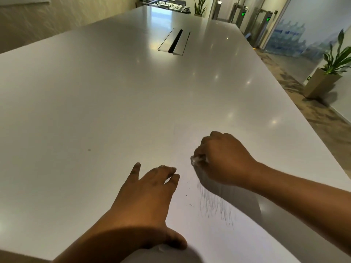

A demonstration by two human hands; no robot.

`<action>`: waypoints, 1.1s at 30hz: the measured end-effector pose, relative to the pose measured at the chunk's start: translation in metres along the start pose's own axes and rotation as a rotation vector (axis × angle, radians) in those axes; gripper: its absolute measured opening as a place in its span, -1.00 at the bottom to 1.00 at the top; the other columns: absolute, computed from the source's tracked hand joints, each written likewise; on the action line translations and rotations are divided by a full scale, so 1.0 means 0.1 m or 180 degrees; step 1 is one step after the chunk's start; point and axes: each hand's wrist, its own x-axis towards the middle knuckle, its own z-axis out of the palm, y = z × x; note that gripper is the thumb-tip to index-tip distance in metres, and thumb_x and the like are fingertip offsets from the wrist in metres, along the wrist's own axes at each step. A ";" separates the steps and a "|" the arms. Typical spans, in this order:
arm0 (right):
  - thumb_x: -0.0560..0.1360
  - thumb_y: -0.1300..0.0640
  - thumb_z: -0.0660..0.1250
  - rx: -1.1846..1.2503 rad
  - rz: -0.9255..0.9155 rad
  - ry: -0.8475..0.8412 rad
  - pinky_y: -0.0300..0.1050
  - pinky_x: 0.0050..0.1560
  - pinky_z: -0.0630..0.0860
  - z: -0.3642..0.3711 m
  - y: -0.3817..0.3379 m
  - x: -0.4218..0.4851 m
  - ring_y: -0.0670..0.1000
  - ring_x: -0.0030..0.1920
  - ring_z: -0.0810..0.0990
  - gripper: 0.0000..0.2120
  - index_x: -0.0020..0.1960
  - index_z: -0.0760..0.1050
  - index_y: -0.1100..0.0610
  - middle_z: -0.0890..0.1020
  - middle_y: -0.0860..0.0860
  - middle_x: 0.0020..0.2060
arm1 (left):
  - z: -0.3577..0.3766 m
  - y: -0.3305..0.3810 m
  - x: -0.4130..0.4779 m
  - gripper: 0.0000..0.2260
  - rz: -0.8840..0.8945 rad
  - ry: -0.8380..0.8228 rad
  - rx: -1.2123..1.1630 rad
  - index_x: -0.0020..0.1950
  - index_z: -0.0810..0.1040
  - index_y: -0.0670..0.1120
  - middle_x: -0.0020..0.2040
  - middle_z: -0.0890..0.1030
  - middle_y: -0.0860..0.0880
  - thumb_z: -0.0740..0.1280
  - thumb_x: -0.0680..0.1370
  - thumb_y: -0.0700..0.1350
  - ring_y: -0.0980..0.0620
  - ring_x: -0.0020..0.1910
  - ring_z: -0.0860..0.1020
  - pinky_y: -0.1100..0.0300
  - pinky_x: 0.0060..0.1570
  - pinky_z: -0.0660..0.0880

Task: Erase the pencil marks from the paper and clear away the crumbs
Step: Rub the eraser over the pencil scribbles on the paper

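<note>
Your right hand (pixel 224 160) clamps the eraser (pixel 196 160) on the paper (pixel 182 221), just far of the pencil marks (pixel 216 205). Your left hand (pixel 150 188) lies flat, fingers straight, seemingly pinning the sheet; slacken it and the paper may crease.

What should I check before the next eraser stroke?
1. The left hand lies flat: ok.
2. The right hand grips the eraser: ok.
3. All pencil marks gone: not ok, strokes remain by the right wrist.
4. No crumbs left: not ok, dark specks lie between the hands.
5. The paper held under the left hand: cannot tell, its edge blends into the table.
</note>
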 end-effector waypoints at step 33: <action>0.52 -0.04 0.35 0.0666 0.0409 0.0054 -0.15 -0.21 0.38 -0.10 -0.21 0.04 -0.09 -0.11 0.48 -0.90 -0.04 0.62 -0.06 0.66 -0.12 -0.21 | 0.04 -0.01 0.01 0.09 -0.0062 -0.0063 -0.0088 0.57 -0.32 0.18 0.59 -0.29 0.17 0.30 0.32 0.53 0.09 0.57 -0.28 -0.18 0.51 -0.28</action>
